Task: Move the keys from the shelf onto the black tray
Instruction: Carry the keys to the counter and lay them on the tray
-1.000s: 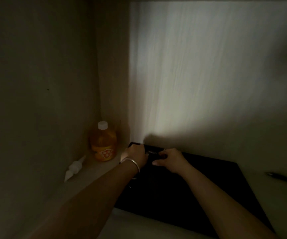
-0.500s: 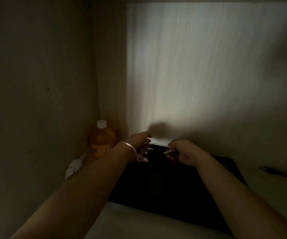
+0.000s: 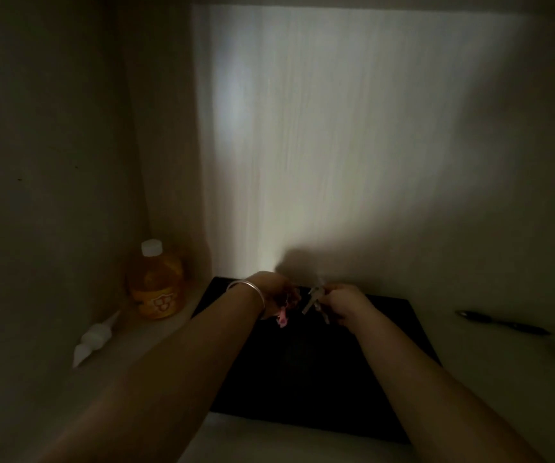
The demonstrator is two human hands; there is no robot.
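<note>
I see the keys (image 3: pixel 315 299) held up in the air above the far part of the black tray (image 3: pixel 302 369), between my two hands. The metal blades hang down and catch a little light; they are not resting on the tray. My right hand (image 3: pixel 344 304) has its fingers (image 3: pixel 331 292) closed around the bunch at its right side. My left hand (image 3: pixel 274 294) is closed too, and from it hangs a small pink charm (image 3: pixel 282 318), which dangles just over the tray. Whether the charm is joined to the keys by a ring I cannot tell; the light is too poor and the hands cover that part. On my left wrist sits a thin silver bangle (image 3: pixel 247 289).

The tray lies flat on the pale shelf (image 3: pixel 519 369), its far edge close to the back wall (image 3: pixel 336 145), where a patch of light falls and the shadow of my hands shows. Both forearms reach in over the tray from the near side.

To the left of the tray, in the corner, stands a bottle (image 3: pixel 156 285) of orange liquid with a white cap, upright. Nearer to me along the left wall lies a small white object (image 3: pixel 94 337) on its side; I cannot make out what it is. To the right of the tray, well apart from it, a dark pen (image 3: pixel 503 323) lies on the shelf.
</note>
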